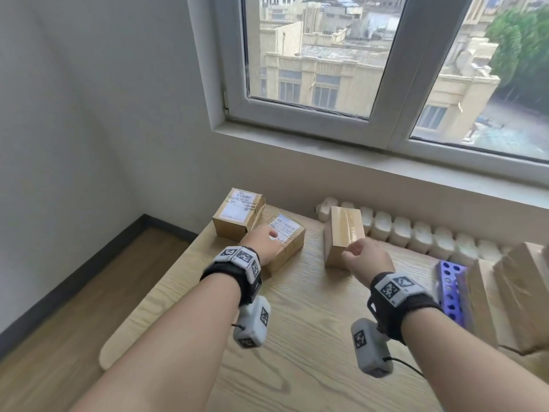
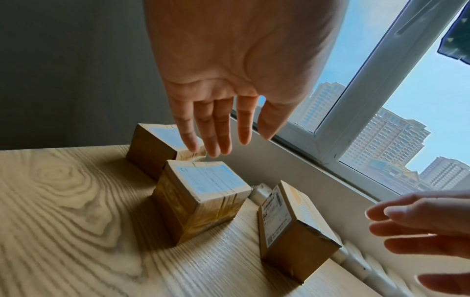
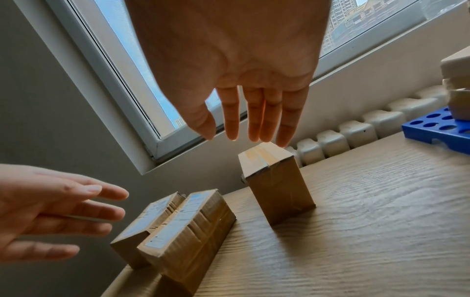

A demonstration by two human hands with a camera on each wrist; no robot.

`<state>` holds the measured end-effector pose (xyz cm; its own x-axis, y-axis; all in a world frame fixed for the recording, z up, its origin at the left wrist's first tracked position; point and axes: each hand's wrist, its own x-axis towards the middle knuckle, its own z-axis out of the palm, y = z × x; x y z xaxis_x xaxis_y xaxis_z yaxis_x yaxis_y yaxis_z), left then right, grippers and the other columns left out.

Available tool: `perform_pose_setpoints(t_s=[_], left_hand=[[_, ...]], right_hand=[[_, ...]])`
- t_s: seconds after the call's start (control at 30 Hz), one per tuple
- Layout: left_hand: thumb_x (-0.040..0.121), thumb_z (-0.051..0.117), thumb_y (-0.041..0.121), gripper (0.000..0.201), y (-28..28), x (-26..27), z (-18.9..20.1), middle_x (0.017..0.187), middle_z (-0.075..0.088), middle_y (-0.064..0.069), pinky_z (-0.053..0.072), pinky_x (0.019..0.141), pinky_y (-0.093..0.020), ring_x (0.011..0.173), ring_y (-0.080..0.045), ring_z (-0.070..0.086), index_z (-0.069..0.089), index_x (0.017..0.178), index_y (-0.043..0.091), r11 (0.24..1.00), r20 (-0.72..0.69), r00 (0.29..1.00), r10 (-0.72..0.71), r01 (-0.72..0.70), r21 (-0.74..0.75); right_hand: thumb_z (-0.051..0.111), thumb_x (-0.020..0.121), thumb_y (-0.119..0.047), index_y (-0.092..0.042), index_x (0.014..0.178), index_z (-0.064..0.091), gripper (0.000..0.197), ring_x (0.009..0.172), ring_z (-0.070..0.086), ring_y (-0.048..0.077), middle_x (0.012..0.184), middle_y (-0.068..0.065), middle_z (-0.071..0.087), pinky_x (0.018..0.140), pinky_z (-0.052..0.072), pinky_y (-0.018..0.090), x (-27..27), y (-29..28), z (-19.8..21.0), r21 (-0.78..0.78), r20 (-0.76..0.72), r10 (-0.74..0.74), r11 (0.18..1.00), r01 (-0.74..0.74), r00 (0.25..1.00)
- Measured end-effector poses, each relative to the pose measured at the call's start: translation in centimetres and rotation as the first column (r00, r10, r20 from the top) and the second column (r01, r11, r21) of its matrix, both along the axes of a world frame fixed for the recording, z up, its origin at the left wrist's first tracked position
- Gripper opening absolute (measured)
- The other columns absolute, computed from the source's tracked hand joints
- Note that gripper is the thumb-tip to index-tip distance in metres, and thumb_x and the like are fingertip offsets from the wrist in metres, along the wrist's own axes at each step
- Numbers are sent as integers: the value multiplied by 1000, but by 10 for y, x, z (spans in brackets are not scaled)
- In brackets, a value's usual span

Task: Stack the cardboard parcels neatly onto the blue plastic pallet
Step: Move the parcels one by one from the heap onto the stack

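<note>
**Parcels on desk, hands above**

We list three brown cardboard parcels (image 1: 343,236) on the pale wood-grain desk (image 1: 312,337); blue perforated plastic pallet (image 1: 453,291) at right, bearing further parcels. Left hand (image 1: 263,243) and right hand (image 1: 368,257): grip apart, holding nothing.

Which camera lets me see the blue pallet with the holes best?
The right wrist view: the blue plastic pallet is sharp there, its round holes and edge clear, with cardboard parcels on it. The head view shows it too, at the right, but blurred and partly hidden behind parcels. The left wrist view does not show it.
</note>
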<state>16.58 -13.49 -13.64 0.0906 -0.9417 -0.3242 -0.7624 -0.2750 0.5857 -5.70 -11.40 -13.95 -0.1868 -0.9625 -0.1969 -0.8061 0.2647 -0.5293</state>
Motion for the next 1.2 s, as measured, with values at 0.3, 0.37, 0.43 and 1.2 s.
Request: perform_pose_setpoints(t_s=[0.3, 0.37, 0.43, 1.2], left_hand=[[93, 50, 25, 32, -63, -25, -39, 124, 62, 0, 47, 94, -31, 112, -21, 58, 59, 123, 23, 994, -116, 988, -104, 107, 19], [92, 52, 24, 30, -75, -29, -48, 124, 62, 0, 45, 95, -29, 114, -20, 57, 61, 121, 22, 994, -154, 983, -99, 105, 30], [92, 52, 23, 29, -85, -34, -55, 123, 62, 0, 44, 96, -28, 115, -20, 57, 62, 119, 22, 993, -181, 979, -97, 107, 45], [41, 71, 77, 129, -94, -91, -101, 142, 48, -3, 43, 105, -45, 125, -23, 51, 17, 148, 27, 947, -253, 957, -142, 205, 246]], right_hand=[[62, 88, -38, -17, 137, 47, 55, 121, 51, 27, 135, 9, 51, 96, 45, 38, 2, -57, -24, 75, -109, -79, 993, 88, 991], [65, 85, -42, -17, 141, 42, 66, 123, 49, 29, 137, 12, 47, 100, 46, 42, 3, -71, -35, 92, -131, -98, 990, 110, 986], [68, 82, -45, -16, 145, 36, 76, 125, 47, 31, 138, 13, 45, 102, 45, 46, 4, -84, -46, 103, -146, -128, 984, 144, 981], [31, 82, 19, -14, 114, 70, 61, 88, 68, 14, 92, 6, 74, 93, 51, 37, -25, -54, -82, 281, 502, -408, 911, 303, 762]])
